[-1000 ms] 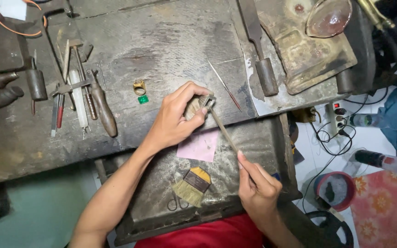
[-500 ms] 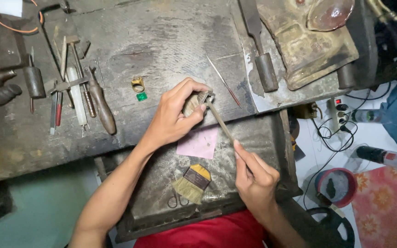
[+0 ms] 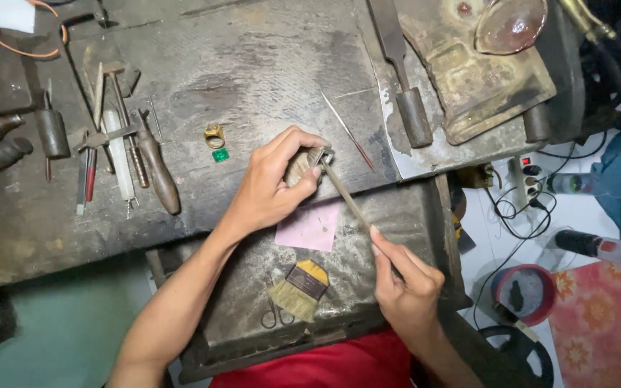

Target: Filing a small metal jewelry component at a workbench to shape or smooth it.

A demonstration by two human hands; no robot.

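A gold ring (image 3: 214, 136) and a green stone (image 3: 220, 155) lay on the worn bench (image 3: 253, 65); a brush (image 3: 299, 289) rested beside pink paper (image 3: 310, 228) below.

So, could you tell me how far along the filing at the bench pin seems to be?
Filing is under way. The left hand pinches a small metal piece against the bench pin, and the right hand works a slim file on it. Pink paper lies beneath in the tray. A gold ring and a green stone lie apart on the bench, so the stone is not yet set.
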